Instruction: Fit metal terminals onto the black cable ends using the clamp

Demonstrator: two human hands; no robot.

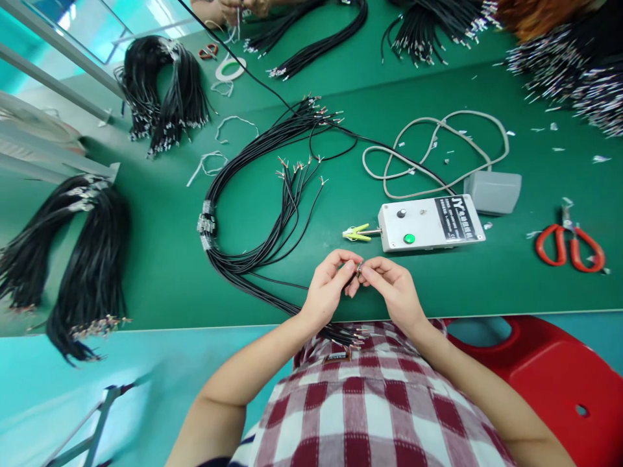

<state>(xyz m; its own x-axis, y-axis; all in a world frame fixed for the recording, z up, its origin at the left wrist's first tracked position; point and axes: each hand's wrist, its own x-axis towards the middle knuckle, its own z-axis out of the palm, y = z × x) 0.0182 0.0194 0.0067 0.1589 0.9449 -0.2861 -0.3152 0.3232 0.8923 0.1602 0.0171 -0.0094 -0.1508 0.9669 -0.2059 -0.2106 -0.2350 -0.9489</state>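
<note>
Pinching together just above the near edge of the green matte surface (160, 259), the left hand (327, 285) and the right hand (393, 288) meet fingertip to fingertip, both closed on the end of a thin black insulated wire (354, 274); what exactly sits between the fingertips is too small to tell, though a glint of metal shows there. That wire belongs to a long looped bundle of black cables with bare copper ends (253, 214), which curves from the middle of the surface down toward the person's lap, so single strands probably can be drawn to the hands without lifting the whole loop. Some of its stripped ends lie over the red-and-white checked shirt (379, 395). Just beyond the hands sits a white rectangular control box with a black knob and green button (428, 224), a small yellow-green forked tip (356, 232) sticking out of its left side, facing the bundle and near enough to reach. Its grey cord (428, 152) coils behind it beside a grey foot pedal (492, 192). Red-handled scissors (570, 245) lie well apart to the right. Further tied bunches of black cable (165, 91) rest at the left and far edges, and another person's hands (238, 8) work at the far side.
</note>
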